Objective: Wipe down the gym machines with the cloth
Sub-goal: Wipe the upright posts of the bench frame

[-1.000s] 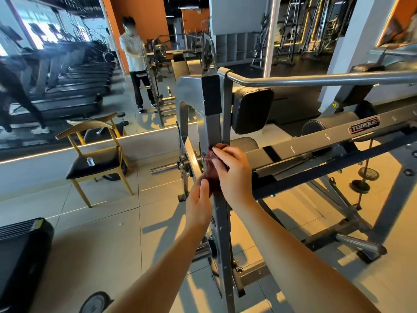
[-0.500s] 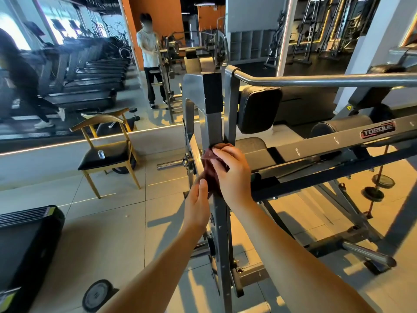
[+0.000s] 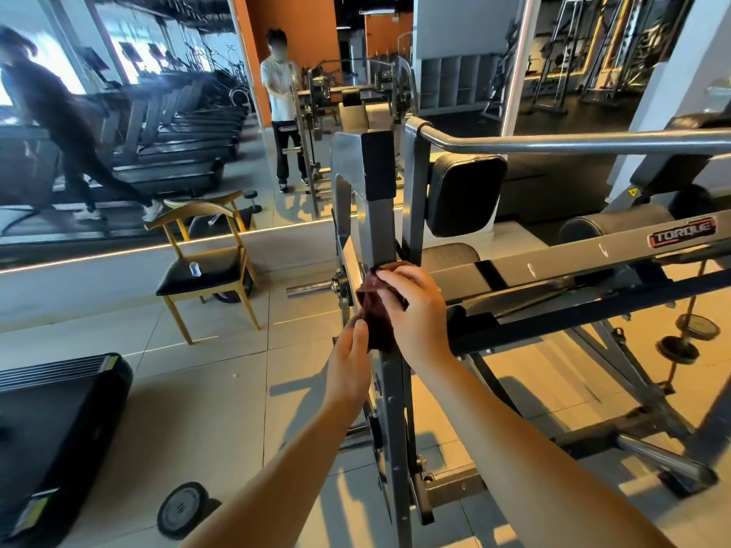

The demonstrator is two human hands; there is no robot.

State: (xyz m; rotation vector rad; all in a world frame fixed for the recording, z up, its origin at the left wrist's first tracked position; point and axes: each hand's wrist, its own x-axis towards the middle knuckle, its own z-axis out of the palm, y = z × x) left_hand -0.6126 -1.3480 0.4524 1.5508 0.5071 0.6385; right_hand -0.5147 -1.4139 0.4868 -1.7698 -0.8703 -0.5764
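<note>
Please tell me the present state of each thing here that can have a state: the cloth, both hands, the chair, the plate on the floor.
cloth: bunched, pressed against the grey post.
right hand: fingers curled over the cloth.
left hand: touches the cloth's lower end; grip hidden.
chair: upright, small silvery object on its seat.
weight plate: lying flat.

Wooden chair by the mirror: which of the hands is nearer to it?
Left. The left hand is at the chair-side edge of the post, by the lower end of the cloth; the right hand grips the cloth farther from the wooden chair.
</note>
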